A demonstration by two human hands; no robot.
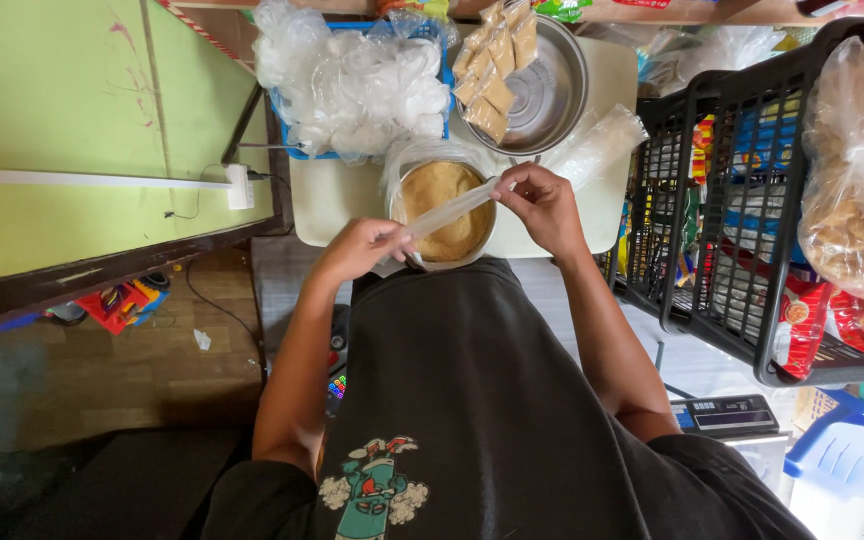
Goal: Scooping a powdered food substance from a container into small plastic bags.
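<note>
While stretched over the bowl [422,262] of brown powder, one clear bag [449,211]: left hand [360,247] pinches its lower end, right hand [542,203] its upper end, fingers together. Behind: steel basin [552,90] with filled packets [494,62].

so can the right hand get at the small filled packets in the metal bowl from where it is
Probably yes: the right hand is just short of the metal bowl, with nothing between it and the filled packets, though it currently holds the clear plastic bag.

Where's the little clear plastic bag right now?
In the head view, the clear bag is stretched between the left hand and right hand, over the bowl of brown powder.
</note>
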